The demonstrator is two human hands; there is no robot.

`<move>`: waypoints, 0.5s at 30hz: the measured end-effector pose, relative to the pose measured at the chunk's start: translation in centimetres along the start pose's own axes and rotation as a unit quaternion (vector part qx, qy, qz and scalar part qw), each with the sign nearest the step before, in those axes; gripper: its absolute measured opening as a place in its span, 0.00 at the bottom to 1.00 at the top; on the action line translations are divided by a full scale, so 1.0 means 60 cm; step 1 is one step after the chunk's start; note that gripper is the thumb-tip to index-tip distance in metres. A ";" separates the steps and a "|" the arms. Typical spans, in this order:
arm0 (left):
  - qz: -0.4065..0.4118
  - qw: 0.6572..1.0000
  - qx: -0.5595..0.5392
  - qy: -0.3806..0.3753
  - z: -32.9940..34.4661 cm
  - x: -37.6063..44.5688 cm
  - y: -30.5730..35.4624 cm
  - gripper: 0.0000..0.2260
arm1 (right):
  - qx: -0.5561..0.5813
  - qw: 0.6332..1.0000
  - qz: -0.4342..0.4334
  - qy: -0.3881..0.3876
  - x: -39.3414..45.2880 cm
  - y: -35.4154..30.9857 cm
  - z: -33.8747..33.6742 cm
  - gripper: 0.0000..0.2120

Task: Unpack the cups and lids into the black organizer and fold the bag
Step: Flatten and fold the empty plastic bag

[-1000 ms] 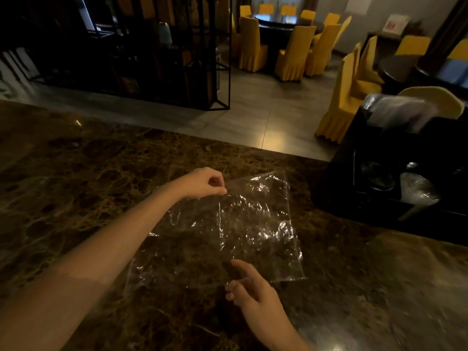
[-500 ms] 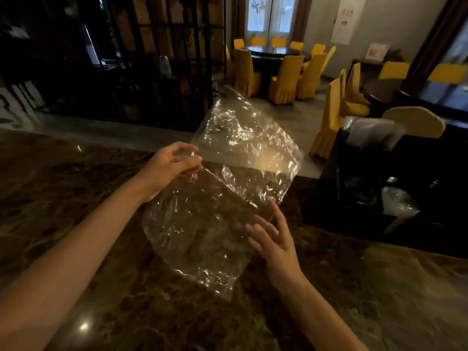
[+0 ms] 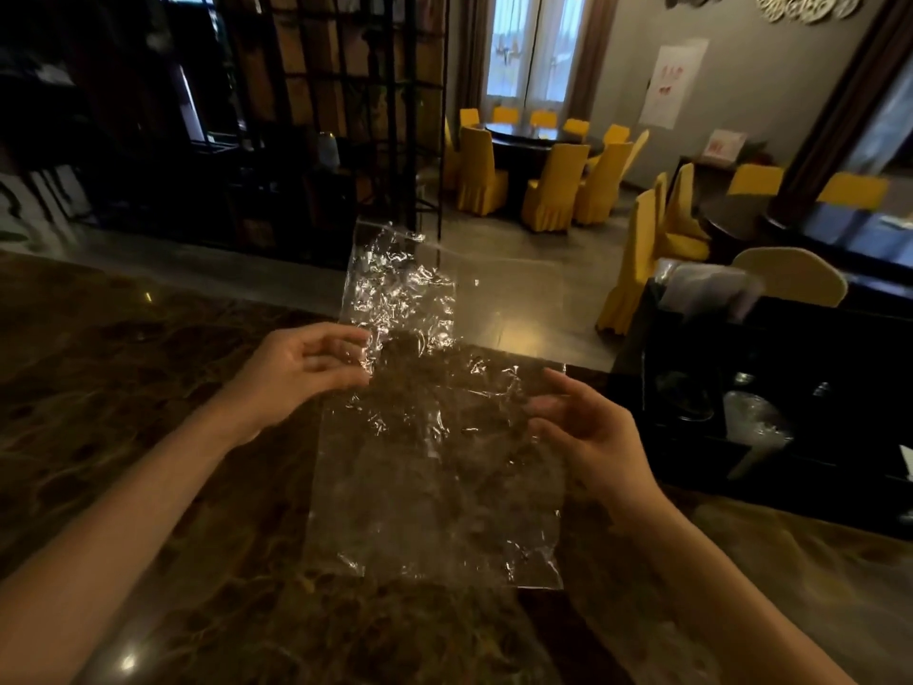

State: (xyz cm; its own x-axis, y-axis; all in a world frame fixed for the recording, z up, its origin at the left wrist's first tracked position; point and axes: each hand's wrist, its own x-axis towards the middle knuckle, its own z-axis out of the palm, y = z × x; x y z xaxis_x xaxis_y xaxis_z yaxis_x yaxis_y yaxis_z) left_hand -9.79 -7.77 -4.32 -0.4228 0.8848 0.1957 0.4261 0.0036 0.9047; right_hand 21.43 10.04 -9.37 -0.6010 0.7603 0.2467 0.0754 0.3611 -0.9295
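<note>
A clear, crinkled plastic bag (image 3: 435, 452) hangs upright in the air above the dark marble counter (image 3: 123, 412), spread out flat. My left hand (image 3: 301, 373) pinches its left edge between thumb and fingers. My right hand (image 3: 588, 432) is at the bag's right edge with fingers apart, touching it; a firm grip is not visible. The black organizer (image 3: 770, 402) stands at the right on the counter, with clear cups and lids (image 3: 751, 422) in its compartments and a wrapped stack (image 3: 706, 289) at its back.
Beyond the counter edge lies a tiled floor with yellow-covered chairs (image 3: 548, 190) around dark tables. A black metal shelf frame (image 3: 346, 116) stands at the back left. A pale chair back (image 3: 790, 279) rises behind the organizer.
The bag was lying flat on the counter, then my left hand lifted it. It now hangs vertically and spread wide, and my right hand has moved to its right edge.
</note>
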 end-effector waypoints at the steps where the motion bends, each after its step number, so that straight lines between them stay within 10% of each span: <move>1: -0.003 1.000 0.010 -0.012 0.001 -0.005 0.002 0.22 | -0.005 1.000 -0.008 -0.003 0.000 -0.006 -0.006 0.28; 15: 0.002 0.999 0.048 0.026 0.000 -0.047 0.037 0.15 | -0.041 0.999 -0.028 0.016 -0.026 -0.043 -0.070 0.16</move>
State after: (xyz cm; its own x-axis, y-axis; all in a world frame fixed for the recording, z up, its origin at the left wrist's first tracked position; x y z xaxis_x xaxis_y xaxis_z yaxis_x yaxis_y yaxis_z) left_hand -7.62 -10.27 -2.84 -0.4608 0.8597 0.2204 0.5014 0.0472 0.8639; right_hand 25.51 10.19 -6.19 -0.5798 0.7545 0.3076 0.1075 0.4451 -0.8890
